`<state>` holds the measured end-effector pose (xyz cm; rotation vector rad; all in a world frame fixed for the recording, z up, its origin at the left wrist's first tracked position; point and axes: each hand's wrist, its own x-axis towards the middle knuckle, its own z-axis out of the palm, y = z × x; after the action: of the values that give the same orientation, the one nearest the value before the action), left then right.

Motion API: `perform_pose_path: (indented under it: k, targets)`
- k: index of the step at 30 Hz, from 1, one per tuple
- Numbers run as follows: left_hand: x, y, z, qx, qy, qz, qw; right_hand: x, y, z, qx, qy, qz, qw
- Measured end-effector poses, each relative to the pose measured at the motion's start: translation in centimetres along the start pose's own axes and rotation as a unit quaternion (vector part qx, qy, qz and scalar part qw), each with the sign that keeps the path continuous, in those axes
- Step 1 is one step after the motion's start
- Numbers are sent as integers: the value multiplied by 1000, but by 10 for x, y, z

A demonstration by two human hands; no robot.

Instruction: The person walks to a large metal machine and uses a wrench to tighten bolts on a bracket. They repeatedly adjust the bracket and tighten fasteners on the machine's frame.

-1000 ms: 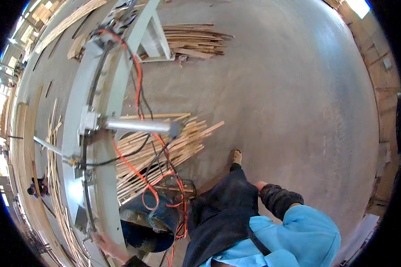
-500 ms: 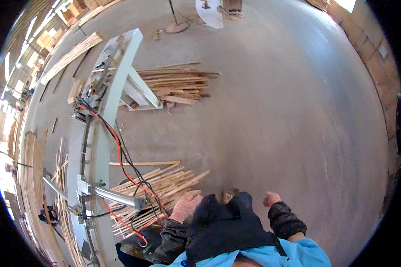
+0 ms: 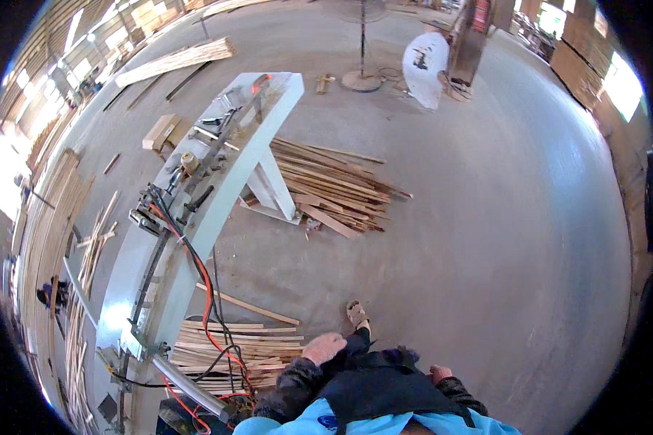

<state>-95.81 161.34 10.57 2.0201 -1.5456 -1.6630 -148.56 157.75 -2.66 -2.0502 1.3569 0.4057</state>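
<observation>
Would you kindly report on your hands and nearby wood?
Left hand, right hand: nothing visibly held. Pale, thin wooden strips piled nearest left hand. Orange and black flexible lines partly hide strips.

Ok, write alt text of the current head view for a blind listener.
A person's left hand and right hand flank their dark apron, nothing visibly held. To the left, a long pale machine frame carries orange and black hoses; wood strips lie piled on the floor.
</observation>
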Motion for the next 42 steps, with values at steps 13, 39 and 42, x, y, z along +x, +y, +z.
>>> perform_pose_path:
  k: [13,39,42]
  targets:
    - [0,-8,-177,-360,348,-152,852,422,-171,-224,219,-168,33,960]
    - [142,-93,-167,-264,451,-341,782,713,-923,-584,43,25,-670,740]
    - [142,-71,-189,-269,412,-390,778,760,-992,-557,-171,10,-717,676]
